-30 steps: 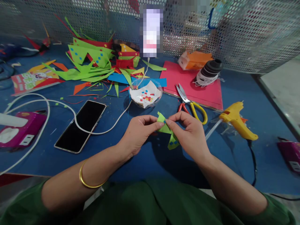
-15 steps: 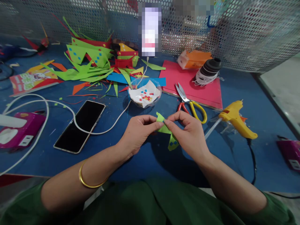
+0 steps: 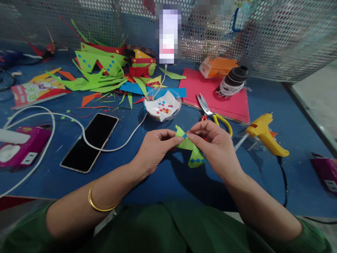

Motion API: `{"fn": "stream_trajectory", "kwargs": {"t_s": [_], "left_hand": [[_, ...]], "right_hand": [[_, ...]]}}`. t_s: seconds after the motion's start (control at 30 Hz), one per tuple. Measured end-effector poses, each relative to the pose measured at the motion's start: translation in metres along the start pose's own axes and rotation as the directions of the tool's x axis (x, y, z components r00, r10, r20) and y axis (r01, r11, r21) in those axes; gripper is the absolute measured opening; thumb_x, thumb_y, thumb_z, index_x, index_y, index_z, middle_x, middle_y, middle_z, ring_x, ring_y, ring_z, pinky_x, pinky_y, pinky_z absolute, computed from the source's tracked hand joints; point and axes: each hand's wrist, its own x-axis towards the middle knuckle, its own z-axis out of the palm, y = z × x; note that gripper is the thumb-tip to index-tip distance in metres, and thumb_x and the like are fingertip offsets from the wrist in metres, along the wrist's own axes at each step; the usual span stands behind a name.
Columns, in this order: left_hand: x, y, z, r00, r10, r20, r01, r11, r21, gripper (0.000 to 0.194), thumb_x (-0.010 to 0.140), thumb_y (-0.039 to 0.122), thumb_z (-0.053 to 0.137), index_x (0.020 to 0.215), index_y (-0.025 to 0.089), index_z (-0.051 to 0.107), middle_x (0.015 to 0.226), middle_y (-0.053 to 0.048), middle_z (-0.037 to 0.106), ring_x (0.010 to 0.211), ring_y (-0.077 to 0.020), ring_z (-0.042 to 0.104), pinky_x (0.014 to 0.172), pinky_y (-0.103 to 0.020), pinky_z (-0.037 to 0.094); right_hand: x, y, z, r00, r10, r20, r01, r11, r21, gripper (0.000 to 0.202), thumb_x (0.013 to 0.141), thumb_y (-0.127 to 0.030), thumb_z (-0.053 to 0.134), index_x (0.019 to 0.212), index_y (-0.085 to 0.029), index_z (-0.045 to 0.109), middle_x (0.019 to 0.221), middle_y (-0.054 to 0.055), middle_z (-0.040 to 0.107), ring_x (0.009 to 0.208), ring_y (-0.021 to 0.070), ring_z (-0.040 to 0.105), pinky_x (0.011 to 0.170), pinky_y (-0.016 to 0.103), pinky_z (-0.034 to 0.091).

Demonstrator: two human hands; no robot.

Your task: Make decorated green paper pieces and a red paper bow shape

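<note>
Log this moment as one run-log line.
left hand: pinches green paper piece | right hand: fingertips together by blue square on it | ahead: bowl of paper bits, scissors | right: yellow glue gun

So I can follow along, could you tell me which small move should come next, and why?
Perhaps the right hand should press the upper blue square on the green paper cutout: its fingertips are beside that square, and the left hand pinches the cutout.
</note>
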Motion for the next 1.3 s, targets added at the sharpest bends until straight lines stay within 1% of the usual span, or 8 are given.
{"fn": "stream_trajectory", "kwargs": {"t_s": [0.3,0.43,0.6,0.83,0.9,1.07,1.13,1.3], "left_hand": [[-0.001,0.001,0.001,0.999,-0.034,0.001,0.034,0.999,-0.003,0.013,0.064,0.026,0.084,0.068,0.016,0.077,0.066,-0.001,0.067,0.061,-0.0102,0.055,0.06,-0.024,0.042],[-0.001,0.001,0.001,1.0,-0.029,0.0,0.029,0.999,-0.034,0.014,0.063,0.028,0.085,0.068,0.017,0.078,0.068,-0.002,0.069,0.064,-0.0114,0.057,0.061,-0.024,0.045],[0.0,0.0,-0.001,1.0,-0.011,-0.001,0.011,0.997,-0.075,0.015,0.065,0.03,0.084,0.072,0.017,0.079,0.073,-0.003,0.071,0.067,-0.0124,0.06,0.062,-0.024,0.047],[0.0,-0.002,-0.003,1.0,0.007,0.017,-0.005,0.997,-0.073,0.016,0.07,0.031,0.083,0.075,0.017,0.078,0.072,-0.001,0.071,0.069,-0.0122,0.062,0.062,-0.023,0.048],[0.0,-0.002,-0.002,1.0,0.001,0.022,0.001,0.997,-0.072,0.015,0.071,0.031,0.083,0.075,0.017,0.078,0.072,-0.001,0.071,0.068,-0.012,0.062,0.062,-0.022,0.048],[0.0,-0.001,-0.002,0.999,-0.009,0.033,0.011,0.997,-0.07,0.014,0.071,0.029,0.083,0.075,0.017,0.076,0.071,0.0,0.07,0.067,-0.0108,0.061,0.062,-0.022,0.048],[0.0,-0.001,-0.002,0.999,-0.005,0.032,0.007,0.998,-0.061,0.014,0.071,0.029,0.083,0.075,0.017,0.076,0.071,0.0,0.069,0.067,-0.0104,0.06,0.062,-0.022,0.047],[0.001,-0.001,-0.002,0.999,0.006,0.036,-0.005,0.999,-0.047,0.013,0.072,0.029,0.081,0.074,0.017,0.076,0.073,0.0,0.069,0.068,-0.0107,0.059,0.062,-0.022,0.048]], "right_hand": [[0.0,-0.001,0.0,1.0,-0.012,-0.007,0.012,0.999,-0.041,0.011,0.079,-0.024,0.072,0.084,-0.02,0.063,0.08,-0.001,0.068,0.077,0.014,0.064,0.072,0.028,0.051],[-0.003,-0.002,-0.001,0.991,-0.131,-0.04,0.12,0.973,-0.199,0.003,0.083,-0.023,0.069,0.085,-0.023,0.066,0.087,0.0,0.072,0.084,0.0173,0.066,0.08,0.033,0.051],[-0.007,0.0,-0.001,0.868,-0.497,0.005,0.428,0.743,-0.515,0.002,0.088,-0.024,0.069,0.087,-0.026,0.069,0.092,0.0,0.075,0.091,0.02,0.068,0.101,0.043,0.044],[-0.005,0.008,0.002,0.761,-0.647,0.047,0.512,0.554,-0.657,0.004,0.088,-0.023,0.07,0.09,-0.026,0.068,0.091,0.0,0.076,0.088,0.0194,0.071,0.108,0.046,0.041],[-0.005,0.008,0.003,0.757,-0.652,0.049,0.524,0.561,-0.641,0.004,0.088,-0.022,0.07,0.09,-0.025,0.068,0.089,0.0,0.076,0.086,0.0185,0.071,0.107,0.045,0.042],[-0.007,0.006,0.005,0.846,-0.533,-0.01,0.454,0.731,-0.509,0.006,0.086,-0.017,0.07,0.086,-0.023,0.069,0.086,0.001,0.073,0.084,0.017,0.069,0.083,0.034,0.054],[-0.007,0.006,0.005,0.861,-0.508,-0.019,0.434,0.755,-0.491,0.006,0.086,-0.017,0.07,0.086,-0.023,0.069,0.086,0.001,0.072,0.084,0.017,0.068,0.079,0.033,0.054],[-0.006,0.006,0.003,0.798,-0.602,0.023,0.506,0.649,-0.568,0.007,0.087,-0.018,0.07,0.091,-0.024,0.068,0.091,0.001,0.074,0.089,0.0193,0.069,0.091,0.04,0.051]]}}
